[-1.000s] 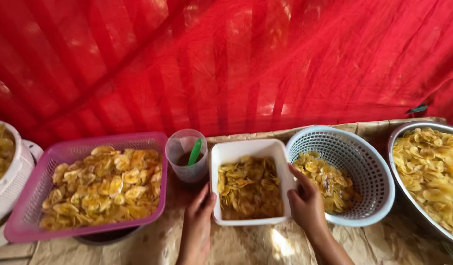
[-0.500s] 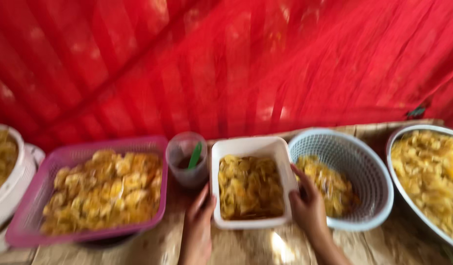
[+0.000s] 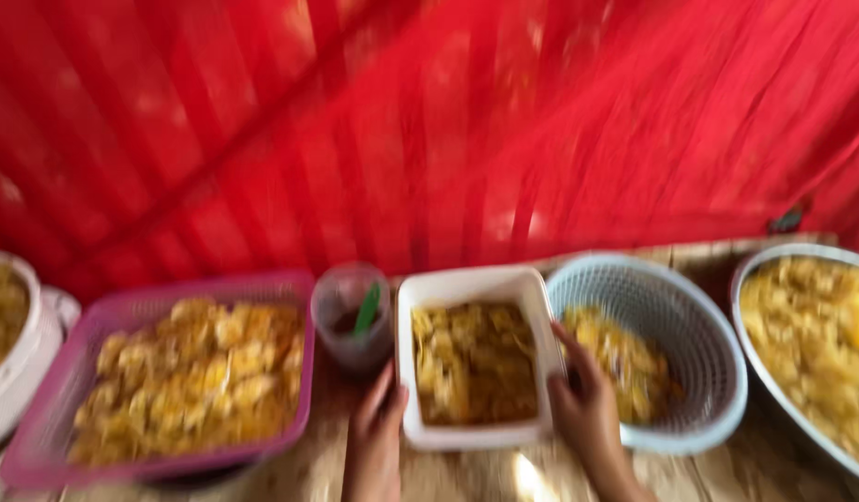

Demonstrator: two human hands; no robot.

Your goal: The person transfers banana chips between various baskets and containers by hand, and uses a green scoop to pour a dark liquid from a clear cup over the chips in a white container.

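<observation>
A white square tub [image 3: 474, 284] full of yellow fried chips sits on the table in front of me. My left hand [image 3: 376, 437] rests against its left side and my right hand [image 3: 586, 409] grips its right rim. The picture is blurred by motion. Beside the tub on the left stands a small clear cup [image 3: 351, 316] with a green spoon in it. On the right is a pale blue round basket [image 3: 671, 316] holding some chips.
A pink rectangular basket [image 3: 58, 409] heaped with chips lies at the left, with a white bowl [image 3: 11, 363] beyond it. A large metal bowl [image 3: 773, 279] of chips is at the right edge. A red cloth [image 3: 429, 121] hangs behind the table.
The view has shifted slightly and blurred. Both hands remain on the sides of the white tub, which stays in about the same place.
</observation>
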